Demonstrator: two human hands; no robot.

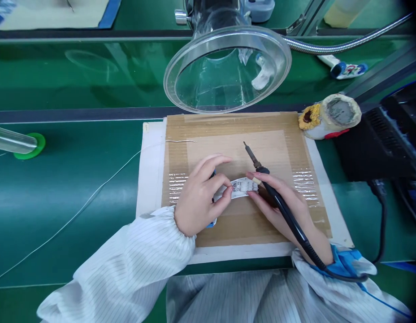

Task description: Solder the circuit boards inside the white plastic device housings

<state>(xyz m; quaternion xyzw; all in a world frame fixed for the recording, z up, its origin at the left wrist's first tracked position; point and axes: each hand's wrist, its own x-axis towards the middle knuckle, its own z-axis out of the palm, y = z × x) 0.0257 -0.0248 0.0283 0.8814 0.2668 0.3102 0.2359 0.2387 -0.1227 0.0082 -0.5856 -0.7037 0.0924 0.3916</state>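
Cardboard mat [235,148] lies under both hands, which are close together. Left hand [196,197] pinches small white printed strip [240,188] at one end; right hand [270,211] holds black soldering iron [283,204] like pen, with fingertips [250,176] touching strip.

Black soldering iron [285,211], white striped sleeve [134,255]

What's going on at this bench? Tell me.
A person in a striped white smock works over a taped cardboard pad. Their left hand pinches a small white printed piece. Their right hand holds a soldering iron, its tip clear of the piece. Thin silver wire lies on the green mat.
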